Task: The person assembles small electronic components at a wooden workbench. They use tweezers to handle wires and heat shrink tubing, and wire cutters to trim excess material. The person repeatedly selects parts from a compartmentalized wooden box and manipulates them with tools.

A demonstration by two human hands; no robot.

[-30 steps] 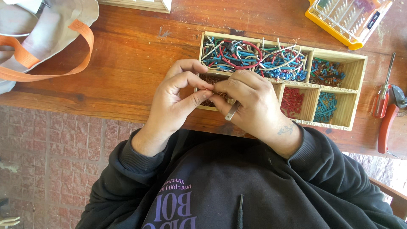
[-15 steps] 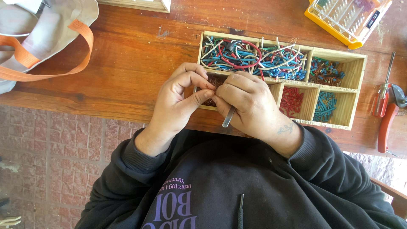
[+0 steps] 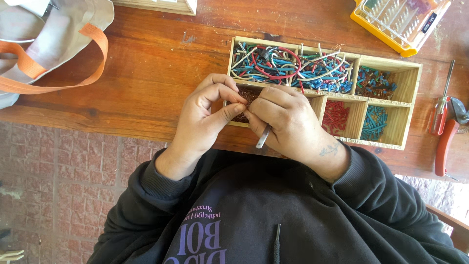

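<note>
My left hand [image 3: 202,120] and my right hand [image 3: 290,124] meet fingertip to fingertip over the near left compartment of a wooden divided box [image 3: 408,110]. My left thumb and forefinger pinch a small piece where the fingers meet; it is too small to make out. My right hand grips a slim metal tool [image 3: 264,137], whose end sticks out below the fingers. Under the hands the compartment holds copper-coloured strands [image 3: 250,94]. The far compartments hold tangled coloured wires [image 3: 273,63]. Short red pieces [image 3: 336,117] and blue pieces [image 3: 375,121] fill the right ones.
A canvas bag with orange straps [image 3: 53,46] lies at the far left of the wooden table [image 3: 146,73]. A yellow plastic case [image 3: 398,22] is at the back right. Red-handled cutters [image 3: 447,142] and a screwdriver [image 3: 442,102] lie right of the box. Brick floor [image 3: 63,186] shows below the table edge.
The metal tool's end now sticks out further below my right fingers than a second ago. Both hands stay together over the same compartment, barely shifted.
</note>
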